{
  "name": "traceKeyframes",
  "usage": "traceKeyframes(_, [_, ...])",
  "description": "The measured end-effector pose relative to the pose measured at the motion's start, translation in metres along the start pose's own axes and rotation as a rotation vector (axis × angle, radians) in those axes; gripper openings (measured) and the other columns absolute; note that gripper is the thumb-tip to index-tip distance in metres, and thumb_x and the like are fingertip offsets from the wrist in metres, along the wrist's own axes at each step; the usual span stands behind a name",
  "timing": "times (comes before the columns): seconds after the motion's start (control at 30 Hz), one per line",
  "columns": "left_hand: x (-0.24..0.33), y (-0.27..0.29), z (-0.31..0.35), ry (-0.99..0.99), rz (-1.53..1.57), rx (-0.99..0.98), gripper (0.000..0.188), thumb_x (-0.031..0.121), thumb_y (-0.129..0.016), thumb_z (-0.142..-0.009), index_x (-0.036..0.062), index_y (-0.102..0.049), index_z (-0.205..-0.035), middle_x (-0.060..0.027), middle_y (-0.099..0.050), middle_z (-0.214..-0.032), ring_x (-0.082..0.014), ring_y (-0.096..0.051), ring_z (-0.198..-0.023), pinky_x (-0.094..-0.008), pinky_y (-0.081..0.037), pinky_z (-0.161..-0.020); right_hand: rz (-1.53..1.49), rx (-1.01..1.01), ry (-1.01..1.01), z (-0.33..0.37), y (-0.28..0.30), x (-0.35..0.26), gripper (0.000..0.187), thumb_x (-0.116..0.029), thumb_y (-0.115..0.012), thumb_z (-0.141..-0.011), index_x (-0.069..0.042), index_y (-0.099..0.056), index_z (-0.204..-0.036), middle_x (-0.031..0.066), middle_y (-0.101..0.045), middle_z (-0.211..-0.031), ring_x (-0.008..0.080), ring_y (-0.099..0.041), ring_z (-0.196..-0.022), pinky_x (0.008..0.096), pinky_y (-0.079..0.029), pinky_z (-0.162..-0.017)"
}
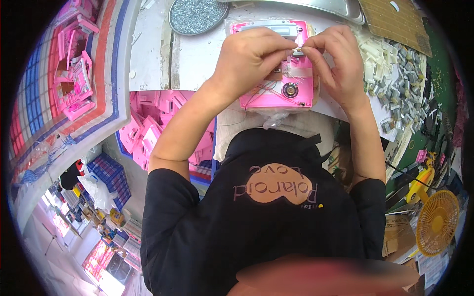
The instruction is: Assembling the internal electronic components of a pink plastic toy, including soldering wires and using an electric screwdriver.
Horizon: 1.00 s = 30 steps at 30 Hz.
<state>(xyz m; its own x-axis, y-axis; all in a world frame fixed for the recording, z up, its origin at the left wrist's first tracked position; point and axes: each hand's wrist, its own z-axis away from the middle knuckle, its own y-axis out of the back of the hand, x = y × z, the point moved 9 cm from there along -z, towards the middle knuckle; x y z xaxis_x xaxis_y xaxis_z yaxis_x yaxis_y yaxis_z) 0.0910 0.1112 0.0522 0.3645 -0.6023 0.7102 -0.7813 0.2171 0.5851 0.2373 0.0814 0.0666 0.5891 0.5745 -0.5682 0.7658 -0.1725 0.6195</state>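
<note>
On the bench in front of me lies a pink plastic casing (pixel 253 102), its inside facing up. A round black speaker (pixel 290 90) sits at its near right, with thin wires (pixel 266 91) running beside it. Across its far part runs a grey plastic strip (pixel 269 25). My left hand (pixel 254 54) is over the casing's middle, thumb and forefinger pinched together. My right hand (pixel 338 56) comes in from the right edge and pinches too, fingertips almost meeting the left ones. Something thin and light-coloured shows between the fingertips, too small to name.
A round dish of small screws (pixel 197 16) stands at the far left. White and grey small parts (pixel 395 81) are heaped at right, beside brown cardboard (pixel 395 22). Pink casings (pixel 148 130) fill a container below the bench; more pink parts (pixel 76 74) lie far left. A yellow fan (pixel 437 223) stands lower right.
</note>
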Motion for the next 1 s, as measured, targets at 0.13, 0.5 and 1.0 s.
traceKeyframes(0.13, [0.002,-0.006,-0.005,-0.002,0.099,0.009,0.014,0.007,-0.078,-0.084,0.0056,-0.079,-0.098,-0.0073,-0.072,-0.082,-0.0212,-0.070,-0.070,-0.0326,-0.055,-0.062,-0.021,0.002,-0.014,0.003,0.004,0.004,0.014,-0.005,-0.078,-0.082,-0.003,-0.069,-0.092,0.0065,-0.065,-0.083,0.0267,-0.056,-0.083,0.0374,-0.046,-0.076])
traceKeyframes(0.5, [0.013,-0.015,-0.002,-0.033,-0.227,-0.001,0.011,0.009,-0.079,-0.084,0.0064,-0.077,-0.095,-0.0069,-0.069,-0.080,-0.0224,-0.067,-0.070,-0.0310,-0.051,-0.061,-0.069,0.596,-0.654,0.137,0.151,0.076,0.007,-0.004,-0.071,-0.094,0.001,-0.072,-0.099,0.0056,-0.070,-0.096,0.0154,-0.064,-0.092,0.0254,-0.049,-0.085])
traceKeyframes(1.0, [0.003,-0.017,-0.002,-0.048,-0.381,0.115,0.010,0.018,-0.084,-0.070,0.0161,-0.078,-0.077,0.0009,-0.059,-0.099,-0.0251,-0.050,-0.096,-0.0437,-0.032,-0.084,-0.397,1.119,-0.815,0.355,0.373,0.221,0.024,-0.021,-0.058,-0.102,0.003,-0.059,-0.107,0.0163,-0.059,-0.096,0.0271,-0.053,-0.081,0.0413,-0.048,-0.078])
